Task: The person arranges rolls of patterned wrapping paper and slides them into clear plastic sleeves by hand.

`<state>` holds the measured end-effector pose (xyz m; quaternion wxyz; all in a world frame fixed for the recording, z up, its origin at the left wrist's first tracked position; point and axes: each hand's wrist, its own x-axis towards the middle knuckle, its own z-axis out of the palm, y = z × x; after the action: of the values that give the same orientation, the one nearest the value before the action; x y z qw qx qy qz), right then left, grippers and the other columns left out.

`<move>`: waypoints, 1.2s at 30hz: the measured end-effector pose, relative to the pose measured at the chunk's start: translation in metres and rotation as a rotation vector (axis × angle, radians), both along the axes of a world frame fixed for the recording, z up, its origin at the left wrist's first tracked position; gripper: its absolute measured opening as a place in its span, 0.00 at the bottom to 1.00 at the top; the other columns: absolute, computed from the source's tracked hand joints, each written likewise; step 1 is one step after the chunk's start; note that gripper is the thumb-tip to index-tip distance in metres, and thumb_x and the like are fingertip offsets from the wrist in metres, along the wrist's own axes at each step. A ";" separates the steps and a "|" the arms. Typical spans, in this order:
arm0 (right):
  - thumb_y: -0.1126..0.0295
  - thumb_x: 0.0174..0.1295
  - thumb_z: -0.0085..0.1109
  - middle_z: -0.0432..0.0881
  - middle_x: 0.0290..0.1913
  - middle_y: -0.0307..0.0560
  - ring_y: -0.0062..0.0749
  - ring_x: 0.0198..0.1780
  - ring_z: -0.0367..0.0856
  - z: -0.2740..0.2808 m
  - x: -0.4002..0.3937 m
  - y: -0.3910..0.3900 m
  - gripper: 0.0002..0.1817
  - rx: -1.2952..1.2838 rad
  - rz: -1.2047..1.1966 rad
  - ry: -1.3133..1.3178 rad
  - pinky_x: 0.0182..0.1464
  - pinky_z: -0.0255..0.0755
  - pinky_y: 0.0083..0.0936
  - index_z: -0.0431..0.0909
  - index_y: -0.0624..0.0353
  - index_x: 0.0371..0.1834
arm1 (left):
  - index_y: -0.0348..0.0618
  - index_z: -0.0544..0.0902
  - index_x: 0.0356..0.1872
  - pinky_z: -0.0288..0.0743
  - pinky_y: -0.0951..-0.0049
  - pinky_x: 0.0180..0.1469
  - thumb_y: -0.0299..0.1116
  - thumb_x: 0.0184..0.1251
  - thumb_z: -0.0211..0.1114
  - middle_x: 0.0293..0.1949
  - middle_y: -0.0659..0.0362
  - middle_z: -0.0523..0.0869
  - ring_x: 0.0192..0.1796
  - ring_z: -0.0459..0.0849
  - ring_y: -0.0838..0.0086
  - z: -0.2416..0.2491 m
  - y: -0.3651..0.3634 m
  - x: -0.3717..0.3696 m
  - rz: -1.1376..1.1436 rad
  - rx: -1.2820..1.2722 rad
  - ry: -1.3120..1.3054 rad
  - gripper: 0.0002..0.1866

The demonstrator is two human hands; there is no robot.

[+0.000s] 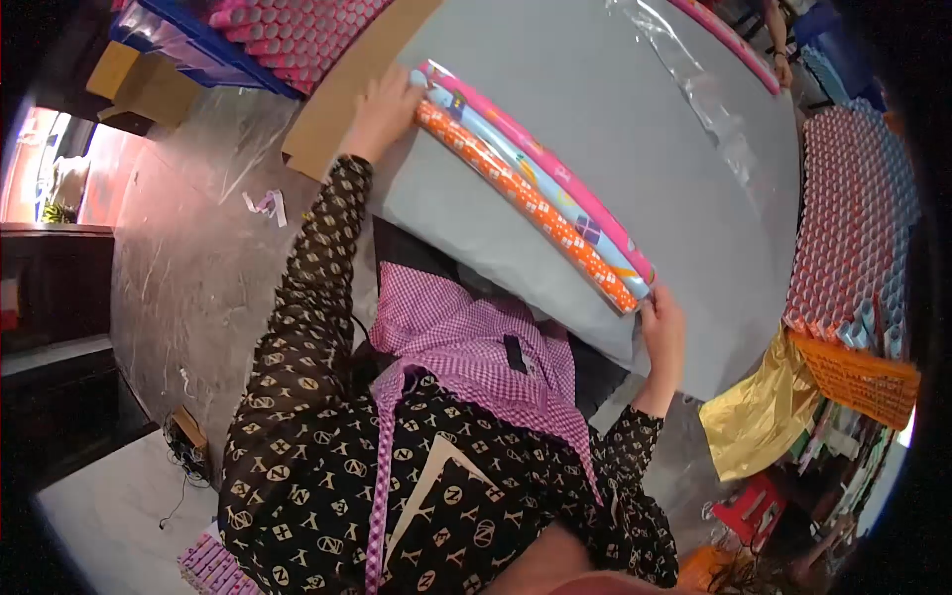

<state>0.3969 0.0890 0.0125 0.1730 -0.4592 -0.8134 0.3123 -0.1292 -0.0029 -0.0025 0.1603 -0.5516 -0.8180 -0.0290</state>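
Note:
Three rolls of wrapping paper lie side by side on the grey table (595,59), slanting from upper left to lower right. One is a pink roll (555,169), the middle one a light blue patterned roll (516,159), and the nearest an orange roll (526,203) with white shapes. My left hand (389,111) is closed around their upper-left ends, its fingertips partly hidden. At the lower-right ends, my right hand (662,329) grips with thumb and fingers close together.
Clear plastic film (694,89) lies across the table. Stacked rolls (853,218) stand at the right above an orange basket (858,382). Pink rolls fill a blue crate (213,64) at upper left. Another person's hand (782,71) is by a pink roll (734,45) at the far edge.

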 end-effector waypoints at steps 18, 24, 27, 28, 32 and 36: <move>0.71 0.61 0.59 0.80 0.28 0.58 0.58 0.31 0.80 0.008 0.004 -0.045 0.05 0.066 0.164 0.018 0.32 0.71 0.43 0.76 0.60 0.34 | 0.41 0.76 0.59 0.73 0.60 0.63 0.47 0.78 0.55 0.55 0.53 0.82 0.58 0.80 0.65 0.015 -0.025 0.258 0.192 0.595 -2.675 0.22; 0.69 0.58 0.59 0.78 0.30 0.55 0.57 0.34 0.79 -0.010 0.004 -0.047 0.06 0.040 0.486 -0.093 0.35 0.71 0.48 0.74 0.58 0.32 | 0.38 0.74 0.60 0.78 0.54 0.61 0.40 0.74 0.62 0.54 0.52 0.84 0.55 0.84 0.60 -0.029 0.007 0.267 0.065 0.965 -2.907 0.21; 0.69 0.56 0.59 0.77 0.30 0.55 0.57 0.34 0.78 0.006 -0.001 -0.046 0.07 0.028 0.511 -0.038 0.35 0.71 0.48 0.74 0.58 0.32 | 0.37 0.73 0.62 0.76 0.53 0.64 0.39 0.74 0.61 0.55 0.51 0.83 0.58 0.82 0.58 -0.019 0.013 0.269 0.025 0.946 -2.966 0.22; 0.70 0.56 0.61 0.76 0.29 0.54 0.56 0.33 0.77 0.007 -0.002 -0.044 0.07 0.047 0.512 -0.010 0.34 0.70 0.48 0.73 0.59 0.31 | 0.37 0.71 0.65 0.73 0.49 0.66 0.40 0.72 0.63 0.58 0.48 0.81 0.61 0.80 0.54 -0.016 0.016 0.271 -0.036 0.927 -2.972 0.27; 0.71 0.54 0.63 0.76 0.27 0.53 0.55 0.30 0.77 0.012 -0.005 -0.042 0.08 0.152 0.511 0.136 0.31 0.69 0.48 0.72 0.59 0.30 | 0.42 0.68 0.69 0.67 0.41 0.69 0.44 0.65 0.69 0.64 0.46 0.76 0.67 0.72 0.46 -0.015 0.021 0.270 -0.154 0.948 -3.003 0.34; 0.71 0.55 0.64 0.76 0.26 0.53 0.55 0.28 0.77 0.014 -0.009 -0.043 0.08 0.210 0.529 0.175 0.31 0.69 0.48 0.72 0.59 0.30 | 0.45 0.70 0.68 0.68 0.40 0.67 0.47 0.64 0.69 0.64 0.47 0.76 0.65 0.73 0.45 -0.019 0.023 0.264 -0.427 0.928 -3.070 0.34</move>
<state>0.3884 0.0456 0.0265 0.2018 -0.1822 -0.9147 0.2990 0.1349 0.0198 -0.0220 0.6286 0.0085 0.0325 0.7770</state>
